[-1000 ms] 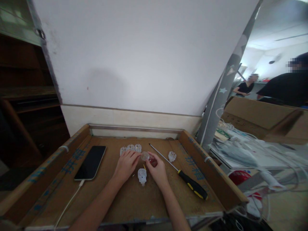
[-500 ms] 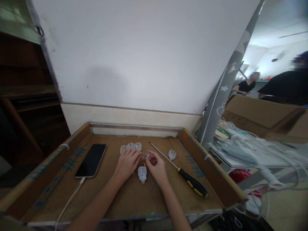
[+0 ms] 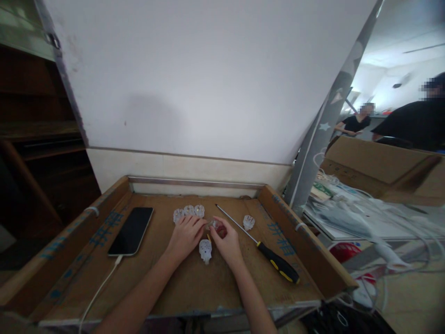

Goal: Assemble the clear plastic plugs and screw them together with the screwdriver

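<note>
My right hand point(image 3: 225, 237) pinches a small clear plastic plug part point(image 3: 212, 224) between thumb and fingers. From the other side my left hand point(image 3: 187, 233) reaches the same part, its fingers closed together at the part's left edge; its thumb is mostly hidden. Just below and between the hands lies a clear plug housing point(image 3: 205, 251), with a small yellowish piece point(image 3: 209, 237) at its upper end. Behind my left hand, three similar clear plug pieces point(image 3: 188, 211) sit in a row, partly covered by my fingers.
A screwdriver point(image 3: 276, 262) with a black and yellow handle lies right of my hands, near another clear plug piece point(image 3: 248, 222). On the left is a phone point(image 3: 132, 232) with a white cable point(image 3: 100, 292). Cardboard walls point(image 3: 306, 246) edge the work surface. Two people are in the right background.
My hands stay at almost the same spot around the clear plug part, with only a slight shift of the fingers. The things lying on the cardboard have not moved.
</note>
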### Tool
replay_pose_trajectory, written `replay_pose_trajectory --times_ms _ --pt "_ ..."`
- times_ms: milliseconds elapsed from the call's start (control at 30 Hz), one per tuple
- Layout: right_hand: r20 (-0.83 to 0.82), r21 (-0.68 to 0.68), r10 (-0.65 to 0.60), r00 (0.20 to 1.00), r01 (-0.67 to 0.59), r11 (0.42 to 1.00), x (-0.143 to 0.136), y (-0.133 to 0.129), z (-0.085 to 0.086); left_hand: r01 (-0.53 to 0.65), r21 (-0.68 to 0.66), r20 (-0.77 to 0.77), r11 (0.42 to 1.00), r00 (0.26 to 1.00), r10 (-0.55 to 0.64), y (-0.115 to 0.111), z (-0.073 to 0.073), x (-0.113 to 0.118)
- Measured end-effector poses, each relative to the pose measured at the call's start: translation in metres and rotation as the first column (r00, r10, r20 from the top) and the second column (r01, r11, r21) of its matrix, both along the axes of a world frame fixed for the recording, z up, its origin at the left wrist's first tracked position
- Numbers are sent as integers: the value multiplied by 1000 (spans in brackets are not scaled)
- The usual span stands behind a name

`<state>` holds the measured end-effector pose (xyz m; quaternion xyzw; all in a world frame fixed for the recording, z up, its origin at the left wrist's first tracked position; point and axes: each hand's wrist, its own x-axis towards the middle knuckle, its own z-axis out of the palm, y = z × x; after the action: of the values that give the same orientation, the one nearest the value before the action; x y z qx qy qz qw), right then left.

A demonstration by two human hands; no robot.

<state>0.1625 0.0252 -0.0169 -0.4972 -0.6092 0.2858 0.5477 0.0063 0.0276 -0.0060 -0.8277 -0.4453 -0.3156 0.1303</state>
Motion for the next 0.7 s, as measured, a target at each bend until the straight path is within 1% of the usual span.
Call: replay_pose_trajectory --times_ms 133,267,333,400,500,600,700 --pt "-93 -32 21 995 -24 999 1 3 -1 39 -24 62 999 997 -37 -1 1 0" --pt "-199 -54 65 978 -78 995 0 6 -3 85 -70 104 994 992 -77 0 1 0" --pt "-245 -61 70 967 -88 994 0 8 -4 93 -88 138 992 987 -80 0 1 1" --pt "-282 -71 44 959 -66 995 1 9 -4 82 -104 194 991 979 -61 -1 2 1" --pt "-313 -82 -39 949 14 997 4 11 -5 96 -169 236 981 970 -54 -5 5 2" --pt "-328 -81 -109 938 87 993 7 12 -5 161 -281 218 946 971 -101 -9 7 3" --pt "-329 -79 -138 934 118 990 7 12 -5 179 -370 219 912 970 -102 -11 7 4"
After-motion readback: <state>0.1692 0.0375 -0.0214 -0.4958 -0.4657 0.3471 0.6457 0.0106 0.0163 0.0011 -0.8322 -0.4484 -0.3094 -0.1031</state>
